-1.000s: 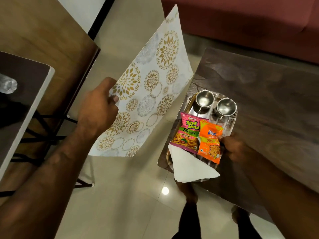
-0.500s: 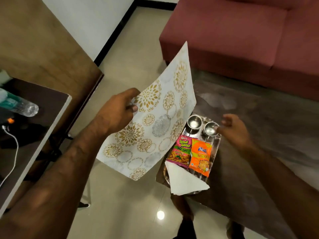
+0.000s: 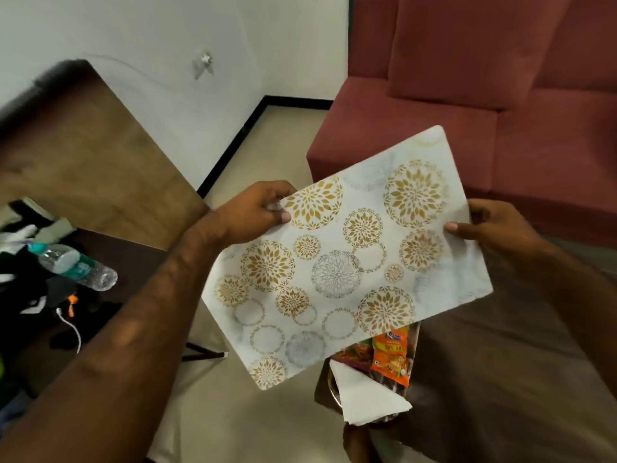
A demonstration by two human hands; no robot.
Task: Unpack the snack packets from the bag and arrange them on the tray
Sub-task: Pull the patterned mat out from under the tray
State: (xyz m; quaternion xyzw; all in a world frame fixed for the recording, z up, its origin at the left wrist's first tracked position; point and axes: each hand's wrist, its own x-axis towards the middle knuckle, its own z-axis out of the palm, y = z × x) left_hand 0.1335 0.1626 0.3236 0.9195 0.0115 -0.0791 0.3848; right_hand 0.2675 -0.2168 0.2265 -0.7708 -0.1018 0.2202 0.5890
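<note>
We take this for a home living room: maroon upholstered sofa (image 3: 500,105) against a white wall (image 3: 150,45), glossy beige floor tiles (image 3: 253,426), dark wooden coffee table (image 3: 500,379), cluttered side desk (image 3: 110,262) with a clear plastic water bottle (image 3: 73,267).

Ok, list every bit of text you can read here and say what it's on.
Orange packet: a small logo and a yellow band that seems to start "50%", too blurred to be sure.
Second packet: mostly hidden by the mat, no text readable.
Bottle: teal label, print too small to read.
Mat, napkin: no text.
</note>
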